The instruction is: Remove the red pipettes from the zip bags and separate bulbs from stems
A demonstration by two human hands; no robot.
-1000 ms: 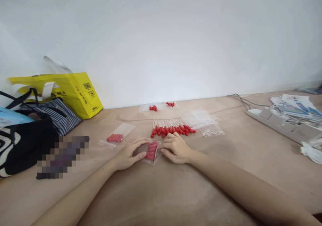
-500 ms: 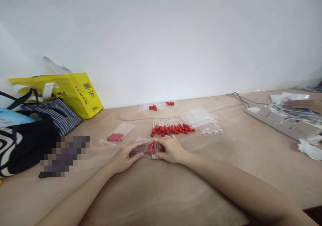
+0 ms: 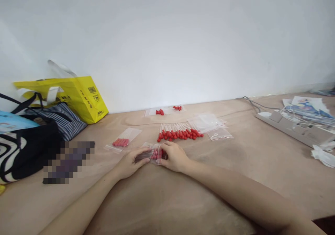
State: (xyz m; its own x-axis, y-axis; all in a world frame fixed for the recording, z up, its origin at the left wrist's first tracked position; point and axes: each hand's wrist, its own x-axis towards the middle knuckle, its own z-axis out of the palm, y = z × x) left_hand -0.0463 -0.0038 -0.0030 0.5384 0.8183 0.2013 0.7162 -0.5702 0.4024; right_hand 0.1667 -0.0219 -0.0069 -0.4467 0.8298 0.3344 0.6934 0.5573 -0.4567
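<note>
A small clear zip bag (image 3: 156,157) with red-headed sticks in it is between my two hands. My left hand (image 3: 131,162) grips its left end, thumb and fingers curved around it. The fingers of my right hand (image 3: 176,155) are closed at the bag's right edge, by the red heads. Just behind my hands lies a row of loose white sticks with red heads (image 3: 180,134). A filled zip bag (image 3: 128,137) with pinkish-red ends showing rests to the left of them.
Toward the wall lie two more filled bags (image 3: 160,112). Clear bags (image 3: 206,123) are stacked right of the loose sticks. A power strip (image 3: 285,128) with cables and papers (image 3: 310,106) occupies the right side. A yellow bag (image 3: 91,98) and a striped bag (image 3: 61,118) stand left.
My right hand has shifted slightly left along the zip bag, and the bag's right end is drawn in toward my left hand. Another person's hand at the right has left the view.
</note>
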